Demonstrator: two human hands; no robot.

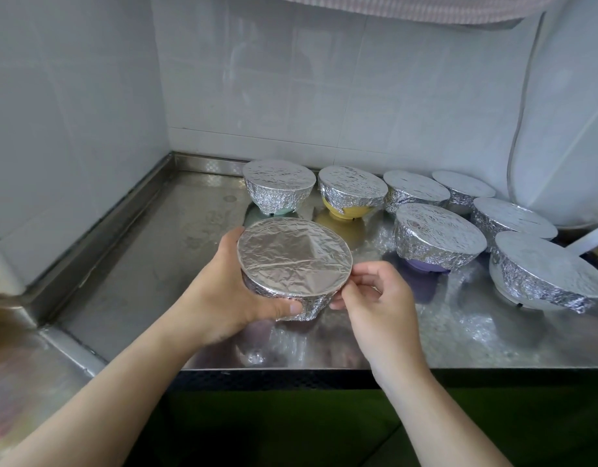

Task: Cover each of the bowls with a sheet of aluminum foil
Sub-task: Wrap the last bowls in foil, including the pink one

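Both hands (pixel 223 284) (pixel 375 298) hold a foil-covered bowl (pixel 294 257); no legible writing.

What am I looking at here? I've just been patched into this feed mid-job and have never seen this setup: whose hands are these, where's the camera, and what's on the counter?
There is no machine here: a person works with bare hands, and the single picture comes from a wide-angle camera worn on their head, looking forward and down.

The left hand has its grip around the side of a foil-covered bowl, thumb pressed on the wrapped wall. The right hand pinches the foil at the bowl's right rim.

Behind it, on the steel counter, stand seven more bowls already wrapped in foil: one with a green base, one yellow, one purple, and four others to the right whose colours are mostly hidden. White tiled walls enclose the corner.
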